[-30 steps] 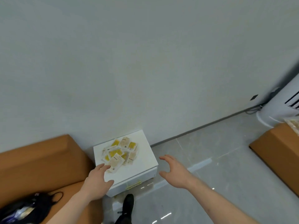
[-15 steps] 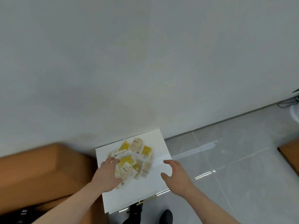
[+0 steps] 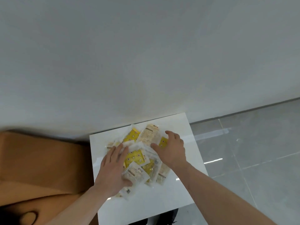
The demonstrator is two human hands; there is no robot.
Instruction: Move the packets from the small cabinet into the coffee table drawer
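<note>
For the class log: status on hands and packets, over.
Left hand and right hand flat on packets. Packets piled on the white cabinet. Nothing in the way.

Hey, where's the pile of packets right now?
In the head view, the pile of packets lies on the white cabinet top, low centre, between the left hand and right hand.

We face a plain pale grey wall [image 3: 146, 54] that fills most of our view. Along its foot runs a dark skirting strip [image 3: 243, 109] — below it, glossy grey floor tiles [image 3: 251, 151] catching streaks of light. At our left sits tan upholstered seating [image 3: 40, 159].
</note>
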